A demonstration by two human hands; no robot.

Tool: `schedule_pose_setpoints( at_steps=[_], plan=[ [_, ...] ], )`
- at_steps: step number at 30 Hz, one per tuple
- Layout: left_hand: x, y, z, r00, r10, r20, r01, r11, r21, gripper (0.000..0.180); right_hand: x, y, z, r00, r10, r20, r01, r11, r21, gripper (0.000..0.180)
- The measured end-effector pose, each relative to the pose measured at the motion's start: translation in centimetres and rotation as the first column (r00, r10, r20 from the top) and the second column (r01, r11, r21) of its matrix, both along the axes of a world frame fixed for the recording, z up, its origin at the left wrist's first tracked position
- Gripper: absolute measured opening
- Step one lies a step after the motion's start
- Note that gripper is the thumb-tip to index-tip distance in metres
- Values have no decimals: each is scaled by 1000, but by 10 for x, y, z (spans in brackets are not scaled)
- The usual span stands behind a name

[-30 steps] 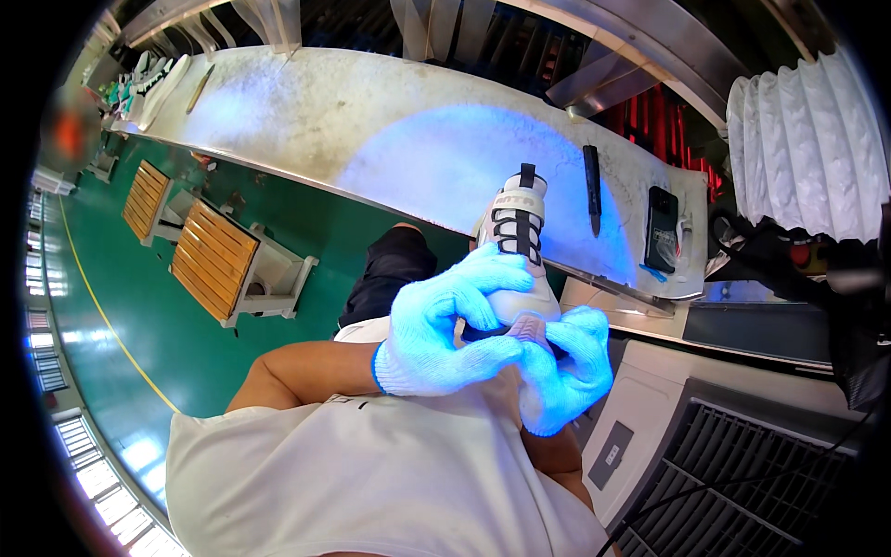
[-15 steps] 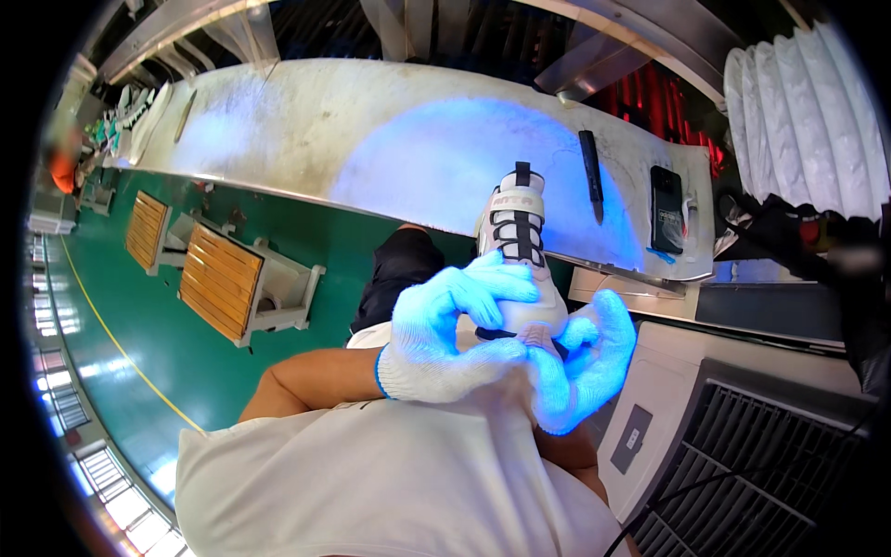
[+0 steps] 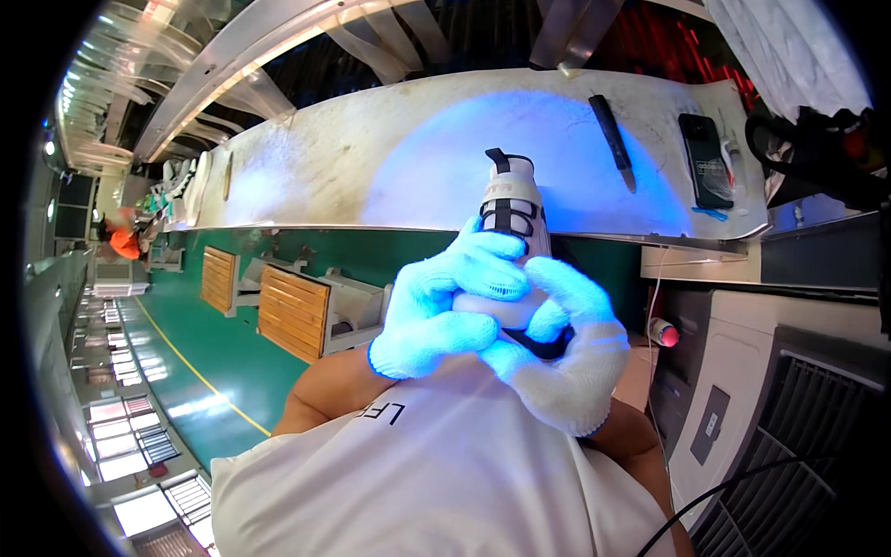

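A white sneaker (image 3: pixel 513 189) with black lacing straps and a black pull tab is held up against my front, its toe toward me and its heel away. My left hand (image 3: pixel 445 302), in a white knit glove lit blue, wraps round the left side of the shoe's front. On the other side, my right hand (image 3: pixel 580 348), gloved the same way, grips the toe, its fingers bent over the upper and its thumb near the left thumb. Both hands cover much of the toe and sole edge.
A long worn bench (image 3: pixel 325 148) runs across, with a blue light patch on it. On it lie a black pen-like tool (image 3: pixel 613 139), a phone (image 3: pixel 705 165) and other shoes (image 3: pixel 193 186) far left. Wooden-topped carts (image 3: pixel 293 311) stand left; a grilled machine (image 3: pixel 789 408) stands right.
My view has shifted, so the bench sits differently. My right hand has turned, its fingers moving up over the shoe's upper. The shoe has tilted slightly and come closer to my body.
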State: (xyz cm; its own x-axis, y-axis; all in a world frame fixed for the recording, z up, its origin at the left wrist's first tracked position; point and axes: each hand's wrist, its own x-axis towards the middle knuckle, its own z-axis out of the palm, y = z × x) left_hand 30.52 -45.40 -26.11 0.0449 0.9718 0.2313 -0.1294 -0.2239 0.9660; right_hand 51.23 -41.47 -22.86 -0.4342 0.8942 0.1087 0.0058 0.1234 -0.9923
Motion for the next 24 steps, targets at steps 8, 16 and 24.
schedule_pose_setpoints(
  at_steps=[8, 16, 24],
  plan=[
    [15, 8, 23, 996, 84, 42, -80, 992, -100, 41, -4, 13, -13, 992, -48, -118, 86, 933, 350, 81],
    [4, 11, 25, 999, -8, -40, 6, 999, -50, 57, 6, 20, -11, 1000, -22, -6, 23, 962, 272, 77],
    [-12, 18, 24, 993, 0, -117, 1, 1000, 15, 46, -9, 30, -27, 998, -43, -37, 54, 922, 383, 68]
  ],
)
